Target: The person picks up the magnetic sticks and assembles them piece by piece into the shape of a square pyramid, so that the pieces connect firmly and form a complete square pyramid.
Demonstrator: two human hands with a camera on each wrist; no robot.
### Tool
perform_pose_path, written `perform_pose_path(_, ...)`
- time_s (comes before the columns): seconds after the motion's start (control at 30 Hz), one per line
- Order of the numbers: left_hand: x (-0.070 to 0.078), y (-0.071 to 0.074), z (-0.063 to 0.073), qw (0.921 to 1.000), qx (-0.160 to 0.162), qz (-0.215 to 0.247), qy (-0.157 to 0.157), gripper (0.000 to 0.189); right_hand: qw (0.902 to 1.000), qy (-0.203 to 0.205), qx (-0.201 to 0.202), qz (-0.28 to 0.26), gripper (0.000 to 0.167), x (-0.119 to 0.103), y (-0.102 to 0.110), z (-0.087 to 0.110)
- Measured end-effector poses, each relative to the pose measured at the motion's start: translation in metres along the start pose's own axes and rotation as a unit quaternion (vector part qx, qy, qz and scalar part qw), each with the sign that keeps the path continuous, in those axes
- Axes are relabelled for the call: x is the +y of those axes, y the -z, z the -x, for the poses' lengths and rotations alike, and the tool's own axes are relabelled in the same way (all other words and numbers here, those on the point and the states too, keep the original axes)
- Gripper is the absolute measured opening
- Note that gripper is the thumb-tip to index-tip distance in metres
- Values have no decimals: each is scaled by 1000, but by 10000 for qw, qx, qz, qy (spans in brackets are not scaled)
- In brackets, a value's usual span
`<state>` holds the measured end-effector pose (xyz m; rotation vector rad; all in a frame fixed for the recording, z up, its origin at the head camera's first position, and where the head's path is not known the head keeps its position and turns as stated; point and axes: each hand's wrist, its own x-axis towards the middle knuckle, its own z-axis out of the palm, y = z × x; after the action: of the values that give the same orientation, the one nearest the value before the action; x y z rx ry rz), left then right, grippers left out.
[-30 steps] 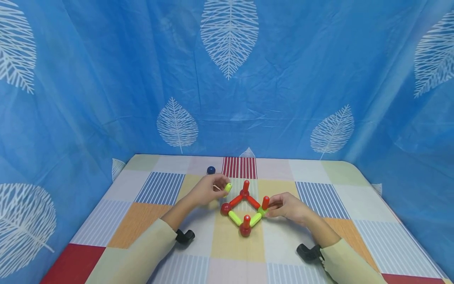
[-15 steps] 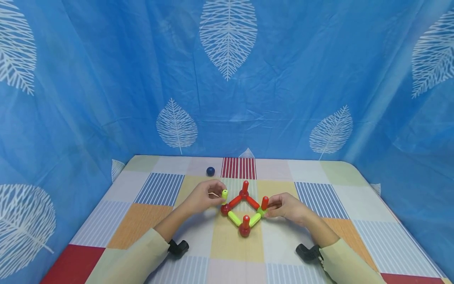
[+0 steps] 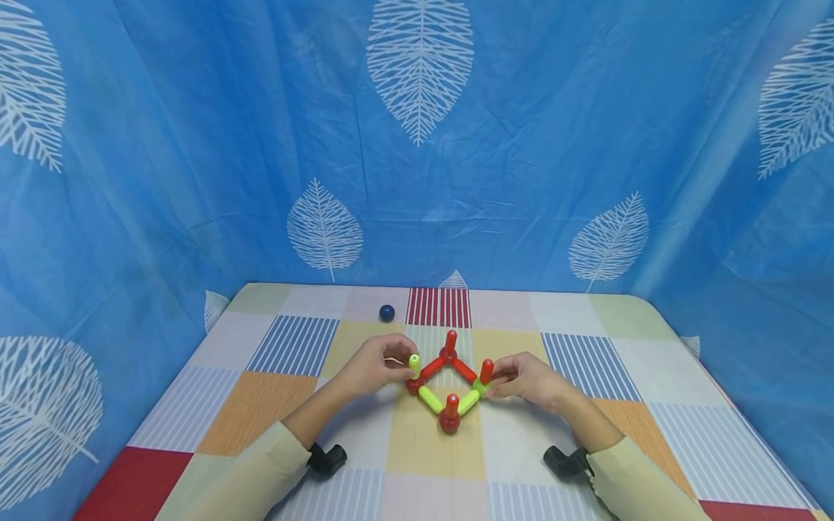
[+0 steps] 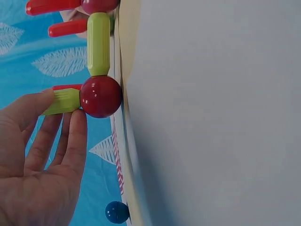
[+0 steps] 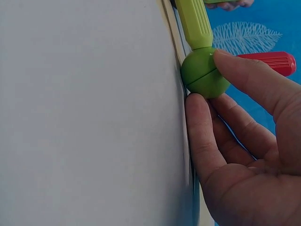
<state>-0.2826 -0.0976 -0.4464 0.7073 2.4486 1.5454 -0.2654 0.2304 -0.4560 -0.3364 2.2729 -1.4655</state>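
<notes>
A diamond-shaped frame of rods and balls lies on the table, with a ball at each corner. My left hand (image 3: 378,364) pinches a yellow-green rod (image 4: 65,101) that stands upright on the left corner's dark red ball (image 4: 100,96). At the right corner, my right hand (image 3: 529,381) holds the green ball (image 5: 205,73) between thumb and fingers. An upright red rod (image 3: 487,372) rises from that green ball. More red rods stand on the near red ball (image 3: 449,421) and the far red ball (image 3: 447,355). Two sides are red rods, two yellow-green.
A loose dark blue ball (image 3: 387,313) sits beyond the left hand, toward the back of the table. The patchwork tablecloth (image 3: 439,492) covers the tabletop. Blue leaf-print curtains (image 3: 495,181) enclose the back and sides.
My left hand has come down with the yellow-green rod, turning it from tilted to upright and setting it onto the left red ball. The right hand stays on the green ball.
</notes>
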Motion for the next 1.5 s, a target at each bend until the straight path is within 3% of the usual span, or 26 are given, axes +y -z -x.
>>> perform_pose_path(0.33, 3, 0, 1, 9998, -161, -115, 51, 22, 10000, -67, 32, -51, 33, 1, 0, -1)
perform_pose_path(0.47, 1, 1, 0, 9974, -550, -424, 215, 25, 9999, -28, 72, 80, 33, -2, -1, 0)
perform_pose_path(0.6, 0, 1, -1, 9901, -1012, -893, 385, 23, 9987, 6, 210, 457, 29, -7, -2, 0)
perform_pose_path(0.7, 1, 0, 2, 9869, -1112, -1061, 487, 21, 9957, -30, 477, 790, 27, -9, -1, -3)
perform_pose_path(0.87, 5, -4, 8, 9871, -1178, -929, 559, 22, 9907, -145, 935, 976, 29, -13, -4, -11)
perform_pose_path(1.07, 5, -7, 12, 9887, -1212, -756, 464, 22, 9893, -229, 1159, 851, 31, -15, -10, -13)
perform_pose_path(1.17, 5, -8, 13, 9890, -1225, -706, 428, 22, 9925, -142, 957, 748, 28, -16, -13, -6)
perform_pose_path(1.37, 4, -8, 14, 9896, -1205, -691, 374, 22, 9991, 180, -346, 171, 33, -21, -25, 15)
perform_pose_path(1.5, 5, -8, 15, 9898, -1150, -747, 387, 20, 9980, 342, -421, 330, 39, -26, -38, 20)
